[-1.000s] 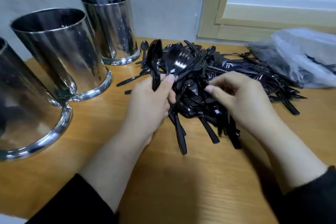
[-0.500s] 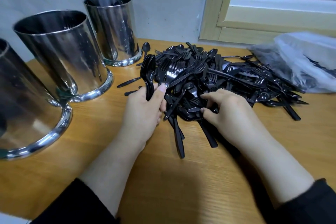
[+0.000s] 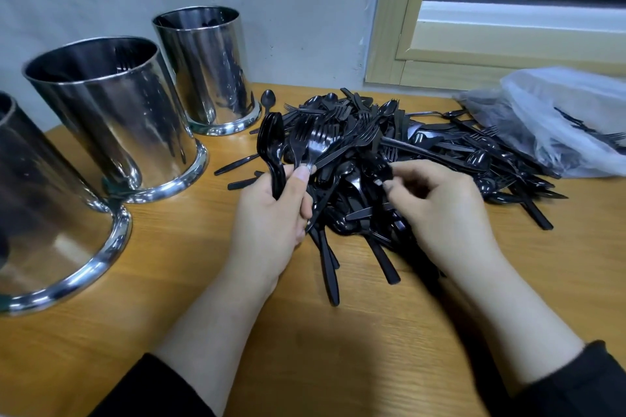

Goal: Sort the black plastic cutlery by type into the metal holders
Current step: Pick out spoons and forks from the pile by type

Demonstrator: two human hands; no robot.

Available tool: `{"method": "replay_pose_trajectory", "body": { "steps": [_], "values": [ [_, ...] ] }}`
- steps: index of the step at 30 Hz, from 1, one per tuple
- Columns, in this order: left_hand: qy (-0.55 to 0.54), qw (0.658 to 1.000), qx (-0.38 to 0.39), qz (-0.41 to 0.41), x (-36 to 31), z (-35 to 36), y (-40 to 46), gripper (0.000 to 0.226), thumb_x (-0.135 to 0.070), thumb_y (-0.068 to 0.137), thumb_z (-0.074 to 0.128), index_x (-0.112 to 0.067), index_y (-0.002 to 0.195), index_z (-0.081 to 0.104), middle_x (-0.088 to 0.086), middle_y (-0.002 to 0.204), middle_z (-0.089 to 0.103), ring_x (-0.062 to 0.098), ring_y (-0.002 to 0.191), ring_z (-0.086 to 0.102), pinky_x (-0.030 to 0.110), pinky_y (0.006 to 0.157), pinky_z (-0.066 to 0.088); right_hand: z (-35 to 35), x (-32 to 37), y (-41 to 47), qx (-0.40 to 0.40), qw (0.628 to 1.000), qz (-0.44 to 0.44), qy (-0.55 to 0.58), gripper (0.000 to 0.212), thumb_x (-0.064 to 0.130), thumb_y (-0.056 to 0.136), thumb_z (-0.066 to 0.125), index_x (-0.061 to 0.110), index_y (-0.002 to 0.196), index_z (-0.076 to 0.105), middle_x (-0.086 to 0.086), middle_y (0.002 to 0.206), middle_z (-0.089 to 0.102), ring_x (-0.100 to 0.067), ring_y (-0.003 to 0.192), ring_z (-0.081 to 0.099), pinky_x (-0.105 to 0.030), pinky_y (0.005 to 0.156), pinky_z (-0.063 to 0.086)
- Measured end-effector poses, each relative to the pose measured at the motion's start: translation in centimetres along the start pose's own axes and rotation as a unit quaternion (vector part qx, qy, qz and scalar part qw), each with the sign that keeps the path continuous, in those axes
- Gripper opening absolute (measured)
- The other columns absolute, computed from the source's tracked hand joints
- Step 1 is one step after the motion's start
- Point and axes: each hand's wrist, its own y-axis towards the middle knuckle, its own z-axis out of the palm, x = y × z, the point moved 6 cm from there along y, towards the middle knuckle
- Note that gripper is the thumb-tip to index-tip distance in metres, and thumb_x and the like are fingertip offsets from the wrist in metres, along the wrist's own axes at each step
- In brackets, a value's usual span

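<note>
Cutlery pile (image 3: 423, 159) lies mid-table, at twelve o'clock from the hands. Half a second ago the right hand (image 3: 440, 210) dug among the pieces; now it lifts, pinching one blurred piece. Left hand (image 3: 274, 213) grips its growing spoons-and-forks bundle (image 3: 276, 149). Three metal holders (image 3: 111, 112) stand at ten o'clock, unobstructed; a plastic bag (image 3: 559, 118) lies at two.

Heaped black cutlery (image 3: 406, 152) beside three, seemingly part-filled, holders (image 3: 111, 118)

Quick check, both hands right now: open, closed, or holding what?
Left hand: closed, gripping a bunch of spoons and forks.
Right hand: fingers curled, pinching a black piece from the cutlery pile; its type cannot be told.
</note>
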Motion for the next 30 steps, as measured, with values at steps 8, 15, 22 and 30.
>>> {"method": "replay_pose_trajectory", "body": {
  "steps": [8, 15, 22, 30],
  "values": [
    [0.046, 0.998, 0.014, 0.045, -0.7, 2.7, -0.3, 0.037, -0.030, 0.106, 0.053, -0.001, 0.088, 0.065, 0.003, 0.061, 0.063, 0.022, 0.054, 0.065, 0.034, 0.055, 0.054, -1.2, -0.4, 0.7, -0.034, 0.960, 0.059, 0.272, 0.016, 0.011, 0.092, 0.070, 0.014, 0.076, 0.072, -0.002, 0.065, 0.065, -0.009, 0.061, 0.060, -0.018, 0.064, 0.049],
    [0.062, 0.996, 0.053, 0.031, -0.6, 4.1, -1.0, 0.019, -0.031, 0.104, 0.055, -0.022, 0.096, 0.069, -0.001, 0.081, 0.076, 0.020, 0.066, 0.075, 0.043, 0.064, 0.063, 0.5, -0.1, 0.3, 0.025, 0.914, 0.091, 0.395, 0.005, 0.004, 0.088, 0.071, 0.007, 0.085, 0.068, -0.008, 0.070, 0.070, -0.020, 0.069, 0.066, -0.031, 0.071, 0.056],
    [0.045, 0.992, 0.116, -0.018, 0.2, 4.5, -0.9, 0.036, -0.035, 0.102, 0.059, -0.006, 0.081, 0.062, 0.015, 0.063, 0.057, 0.020, 0.048, 0.043, 0.031, 0.048, 0.038, 0.0, 0.0, 0.3, 0.003, 0.977, 0.032, 0.210, 0.013, 0.024, 0.088, 0.076, 0.013, 0.082, 0.072, -0.001, 0.070, 0.072, -0.005, 0.059, 0.059, -0.016, 0.060, 0.048],
    [-0.061, 0.994, 0.063, -0.059, 0.7, 2.7, -0.2, 0.026, -0.028, 0.102, 0.061, -0.003, 0.104, 0.067, 0.003, 0.070, 0.059, 0.015, 0.048, 0.039, 0.026, 0.044, 0.029, -0.3, -3.1, 2.2, 0.050, 0.982, -0.047, -0.174, 0.040, 0.019, 0.094, 0.067, 0.032, 0.131, 0.063, 0.009, 0.110, 0.053, -0.014, 0.109, 0.051, -0.037, 0.100, 0.041]
  ]
}}
